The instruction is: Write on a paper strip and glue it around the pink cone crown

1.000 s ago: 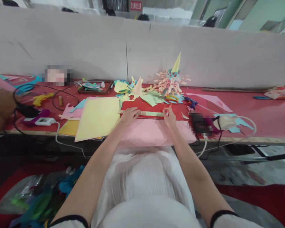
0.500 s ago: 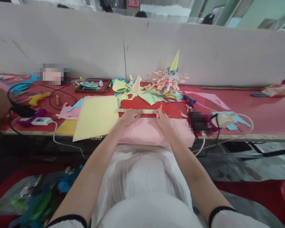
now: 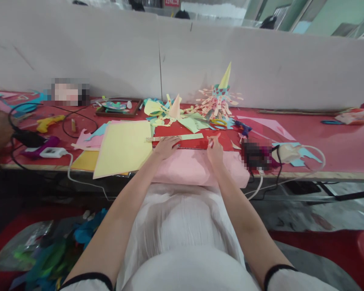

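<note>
Head view: the pale green strip (image 3: 193,136) lies left to right across the red board (image 3: 191,145), right end slightly farther. The left hand (image 3: 167,146), flattened, rests on it; the right hand (image 3: 215,149), fingers curled, grips a slim pink object (image 3: 211,143).

Pale partition (image 3: 94,52); red tabletop (image 3: 346,147); green wall (image 3: 333,14) beyond.

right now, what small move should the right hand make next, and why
Probably bring the right hand left to the pale strip: the left hand rests on it, the strip's right end lies plain, and the right hand, holding a small pink item, is apart from it.
</note>
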### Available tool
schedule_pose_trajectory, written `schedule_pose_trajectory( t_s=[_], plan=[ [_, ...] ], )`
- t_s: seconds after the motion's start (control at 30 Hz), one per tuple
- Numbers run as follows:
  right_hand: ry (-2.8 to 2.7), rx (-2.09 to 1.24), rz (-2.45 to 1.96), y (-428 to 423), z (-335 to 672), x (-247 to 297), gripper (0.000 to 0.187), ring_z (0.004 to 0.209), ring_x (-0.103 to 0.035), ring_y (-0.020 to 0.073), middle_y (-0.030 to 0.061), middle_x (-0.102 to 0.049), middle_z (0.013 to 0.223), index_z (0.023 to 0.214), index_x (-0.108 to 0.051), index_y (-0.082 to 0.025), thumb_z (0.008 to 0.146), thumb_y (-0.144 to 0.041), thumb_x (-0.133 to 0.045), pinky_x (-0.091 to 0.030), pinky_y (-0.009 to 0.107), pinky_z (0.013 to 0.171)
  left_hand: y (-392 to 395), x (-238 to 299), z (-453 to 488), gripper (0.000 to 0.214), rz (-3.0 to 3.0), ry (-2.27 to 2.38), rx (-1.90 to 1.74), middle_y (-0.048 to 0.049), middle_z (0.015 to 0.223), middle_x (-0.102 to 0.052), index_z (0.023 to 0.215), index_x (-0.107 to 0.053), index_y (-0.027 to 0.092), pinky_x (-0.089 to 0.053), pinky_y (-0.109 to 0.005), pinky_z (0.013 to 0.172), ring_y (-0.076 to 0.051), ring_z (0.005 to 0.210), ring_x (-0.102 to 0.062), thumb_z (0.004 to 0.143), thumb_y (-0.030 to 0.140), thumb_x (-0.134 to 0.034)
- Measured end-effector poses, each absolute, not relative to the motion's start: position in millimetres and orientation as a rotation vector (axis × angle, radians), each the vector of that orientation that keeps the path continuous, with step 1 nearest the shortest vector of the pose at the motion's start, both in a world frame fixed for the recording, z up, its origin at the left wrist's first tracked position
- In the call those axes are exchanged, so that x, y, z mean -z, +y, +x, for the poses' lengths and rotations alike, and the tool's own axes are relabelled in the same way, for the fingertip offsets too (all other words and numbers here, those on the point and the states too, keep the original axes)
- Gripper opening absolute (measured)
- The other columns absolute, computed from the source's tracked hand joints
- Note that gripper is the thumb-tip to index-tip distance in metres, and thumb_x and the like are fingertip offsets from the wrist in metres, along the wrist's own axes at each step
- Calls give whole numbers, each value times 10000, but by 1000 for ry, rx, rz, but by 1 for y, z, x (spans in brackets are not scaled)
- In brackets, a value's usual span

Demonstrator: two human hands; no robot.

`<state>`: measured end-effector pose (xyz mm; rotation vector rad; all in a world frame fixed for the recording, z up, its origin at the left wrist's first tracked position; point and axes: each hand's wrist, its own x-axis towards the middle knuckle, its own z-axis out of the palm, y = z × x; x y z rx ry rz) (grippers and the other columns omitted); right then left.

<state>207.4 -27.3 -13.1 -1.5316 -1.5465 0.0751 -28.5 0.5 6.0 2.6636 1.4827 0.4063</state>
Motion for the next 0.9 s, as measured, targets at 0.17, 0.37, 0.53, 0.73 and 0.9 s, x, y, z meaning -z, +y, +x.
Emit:
schedule_pose_trajectory(
  t_s=[0.17,0.37,0.53,0.73,0.9],
  plan=[
    [-1743,-190,-1351,-37,200,6,233,939,-615,186,59,-696,963,987,-529,-218,858,-197,-337,-456,351,836,1,-5,-30,426,2682,1478,-407,-6,1393,-445,1307,-463,231,-225,-366,1093,-171,1296,-368,927,329,-298],
    [-2039,-121,-1248,-40,192,4,193,931,-612,195,59,-691,955,927,-579,-224,847,-230,-403,-455,357,879,1,-7,-30,418,2690,1451,-418,-8,1381,-461,1301,-469,238,-230,-359,1091,-163,1286,-382,918,315,-322],
    [-2034,75,-1328,-41,195,10,149,771,-619,195,58,-700,807,835,-595,-211,811,-211,-448,-421,388,929,3,-6,-30,404,2675,1448,-444,-16,1363,-482,1279,-498,226,-260,-353,1076,-168,1267,-409,914,312,-346],
    [-1733,223,-1571,-49,206,14,149,578,-574,182,24,-629,567,705,-563,-219,809,-258,-465,-430,392,883,5,-5,-31,397,2662,1440,-451,-5,1352,-494,1271,-507,241,-274,-350,1073,-154,1262,-416,910,308,-355],
    [-1653,310,-1688,-52,208,14,132,579,-575,187,36,-633,578,749,-586,-198,795,-226,-465,-400,405,913,6,-5,-32,403,2659,1426,-459,-13,1348,-498,1274,-506,221,-276,-351,1074,-158,1263,-415,908,303,-359]
  ],
)
